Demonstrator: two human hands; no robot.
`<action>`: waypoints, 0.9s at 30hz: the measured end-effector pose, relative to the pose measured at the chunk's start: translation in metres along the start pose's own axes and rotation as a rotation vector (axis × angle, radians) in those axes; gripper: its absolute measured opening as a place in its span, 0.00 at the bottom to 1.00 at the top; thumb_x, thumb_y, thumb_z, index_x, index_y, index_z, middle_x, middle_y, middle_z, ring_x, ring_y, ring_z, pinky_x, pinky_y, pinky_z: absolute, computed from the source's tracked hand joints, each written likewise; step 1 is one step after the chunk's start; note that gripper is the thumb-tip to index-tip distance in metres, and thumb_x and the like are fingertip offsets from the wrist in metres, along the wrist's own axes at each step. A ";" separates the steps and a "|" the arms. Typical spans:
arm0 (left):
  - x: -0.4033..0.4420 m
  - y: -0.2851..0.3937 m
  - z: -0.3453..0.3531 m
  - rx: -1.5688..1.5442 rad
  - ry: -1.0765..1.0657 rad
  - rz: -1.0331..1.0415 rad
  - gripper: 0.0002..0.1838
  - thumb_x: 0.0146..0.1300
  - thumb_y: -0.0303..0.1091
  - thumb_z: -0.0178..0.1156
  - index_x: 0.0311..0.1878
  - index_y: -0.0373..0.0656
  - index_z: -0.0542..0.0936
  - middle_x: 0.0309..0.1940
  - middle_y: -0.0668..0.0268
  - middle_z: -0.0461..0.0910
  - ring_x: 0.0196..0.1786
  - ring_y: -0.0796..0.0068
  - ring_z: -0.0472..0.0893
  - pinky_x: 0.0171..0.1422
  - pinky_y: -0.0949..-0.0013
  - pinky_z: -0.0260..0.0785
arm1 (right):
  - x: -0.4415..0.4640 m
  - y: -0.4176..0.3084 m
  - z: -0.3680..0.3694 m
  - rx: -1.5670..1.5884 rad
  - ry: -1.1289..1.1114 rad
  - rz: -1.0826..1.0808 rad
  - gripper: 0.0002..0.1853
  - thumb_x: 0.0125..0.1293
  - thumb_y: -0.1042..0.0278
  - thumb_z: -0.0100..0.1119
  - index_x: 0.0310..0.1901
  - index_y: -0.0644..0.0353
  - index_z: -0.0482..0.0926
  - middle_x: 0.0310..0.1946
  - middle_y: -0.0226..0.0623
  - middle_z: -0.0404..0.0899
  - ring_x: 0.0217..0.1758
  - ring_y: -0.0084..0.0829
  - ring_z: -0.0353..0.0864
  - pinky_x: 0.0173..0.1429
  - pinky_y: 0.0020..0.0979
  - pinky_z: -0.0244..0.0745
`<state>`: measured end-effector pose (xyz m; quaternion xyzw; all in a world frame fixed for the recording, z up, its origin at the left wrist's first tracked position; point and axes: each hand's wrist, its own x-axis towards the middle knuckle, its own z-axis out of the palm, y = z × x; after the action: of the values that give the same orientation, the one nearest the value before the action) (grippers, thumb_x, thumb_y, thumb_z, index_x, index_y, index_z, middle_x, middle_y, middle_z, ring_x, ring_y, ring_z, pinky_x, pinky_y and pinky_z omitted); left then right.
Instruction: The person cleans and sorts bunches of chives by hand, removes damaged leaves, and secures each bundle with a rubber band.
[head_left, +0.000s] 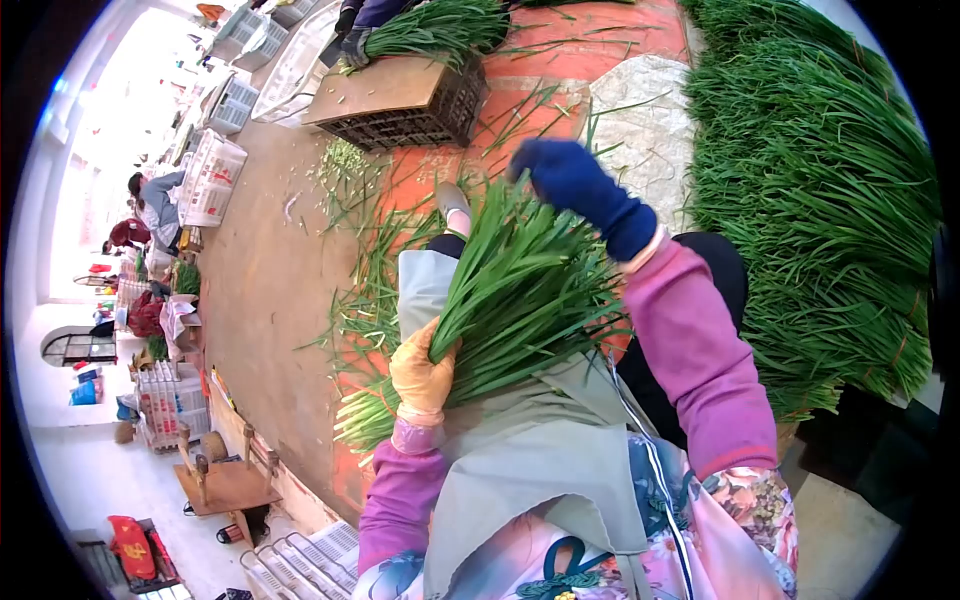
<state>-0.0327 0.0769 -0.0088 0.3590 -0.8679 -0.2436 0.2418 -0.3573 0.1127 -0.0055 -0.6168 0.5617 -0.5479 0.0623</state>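
My left hand (423, 372), in a pale orange glove, is wrapped round a bunch of garlic chives (520, 285) near its pale stem ends. The long green leaves fan out to the upper right over the grey apron (540, 480) on my lap. My right hand (575, 190), in a dark blue knitted glove, is raised by the leaf tips with its fingers curled in. Whether a leaf is caught in those fingers is hidden.
Large stacks of bound chives (810, 200) lie on my right. Ahead, a board-topped dark crate (400, 100) stands near a co-worker's gloved hand (357, 46) on more chives. Loose leaves litter the red mat (540, 110). White plastic baskets (212, 178) stand farther left.
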 end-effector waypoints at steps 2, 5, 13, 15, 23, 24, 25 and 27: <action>-0.003 -0.005 -0.001 -0.041 0.003 -0.051 0.17 0.47 0.26 0.66 0.44 0.44 0.80 0.32 0.60 0.81 0.34 0.66 0.81 0.41 0.72 0.72 | -0.001 0.004 -0.023 0.585 0.233 0.166 0.11 0.59 0.62 0.53 0.30 0.61 0.77 0.13 0.34 0.71 0.14 0.30 0.72 0.22 0.29 0.69; -0.001 -0.013 -0.002 -0.062 0.054 -0.084 0.15 0.49 0.25 0.65 0.44 0.42 0.81 0.32 0.62 0.82 0.33 0.72 0.81 0.40 0.73 0.71 | 0.002 -0.030 -0.052 0.574 0.273 0.450 0.21 0.71 0.59 0.39 0.35 0.68 0.77 0.13 0.29 0.68 0.12 0.21 0.64 0.20 0.22 0.63; 0.002 -0.026 0.001 -0.257 0.098 -0.229 0.12 0.52 0.25 0.64 0.42 0.41 0.81 0.27 0.68 0.81 0.28 0.84 0.76 0.36 0.78 0.69 | -0.029 -0.092 -0.032 -0.360 -0.098 -0.073 0.23 0.53 0.53 0.63 0.49 0.52 0.73 0.20 0.36 0.77 0.18 0.36 0.75 0.22 0.34 0.68; 0.003 -0.021 0.001 -0.241 0.081 -0.219 0.13 0.52 0.24 0.63 0.43 0.41 0.81 0.27 0.68 0.82 0.29 0.85 0.76 0.37 0.79 0.69 | -0.030 -0.092 -0.023 -0.474 -0.157 -0.035 0.25 0.53 0.51 0.62 0.51 0.52 0.72 0.18 0.37 0.76 0.18 0.39 0.75 0.22 0.35 0.68; 0.005 -0.020 0.003 -0.275 0.054 -0.206 0.13 0.52 0.23 0.63 0.44 0.39 0.80 0.31 0.69 0.82 0.31 0.86 0.76 0.40 0.79 0.69 | -0.032 -0.052 0.008 0.093 -0.046 0.097 0.11 0.62 0.62 0.54 0.41 0.59 0.76 0.20 0.35 0.77 0.16 0.30 0.74 0.21 0.27 0.68; 0.005 -0.022 0.003 -0.272 0.064 -0.202 0.13 0.52 0.23 0.63 0.44 0.38 0.80 0.31 0.69 0.82 0.32 0.86 0.76 0.40 0.79 0.69 | -0.027 -0.055 -0.001 0.397 -0.002 0.280 0.11 0.65 0.63 0.49 0.39 0.61 0.76 0.18 0.33 0.75 0.16 0.24 0.73 0.21 0.23 0.67; 0.005 -0.024 0.003 -0.272 0.071 -0.206 0.13 0.52 0.23 0.63 0.44 0.38 0.80 0.31 0.69 0.82 0.32 0.86 0.76 0.40 0.79 0.69 | -0.022 -0.057 -0.011 0.703 0.101 0.453 0.13 0.68 0.64 0.45 0.37 0.63 0.77 0.17 0.31 0.74 0.15 0.19 0.72 0.21 0.20 0.66; 0.004 -0.031 0.004 -0.312 0.069 -0.245 0.13 0.53 0.23 0.63 0.43 0.38 0.80 0.31 0.70 0.81 0.32 0.86 0.75 0.40 0.79 0.69 | -0.022 -0.049 -0.025 0.688 0.219 0.463 0.17 0.69 0.61 0.41 0.38 0.65 0.76 0.14 0.31 0.71 0.15 0.20 0.71 0.21 0.21 0.65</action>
<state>-0.0218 0.0551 -0.0293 0.4284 -0.7606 -0.3901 0.2927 -0.3408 0.1603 0.0249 -0.3557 0.4732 -0.7372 0.3259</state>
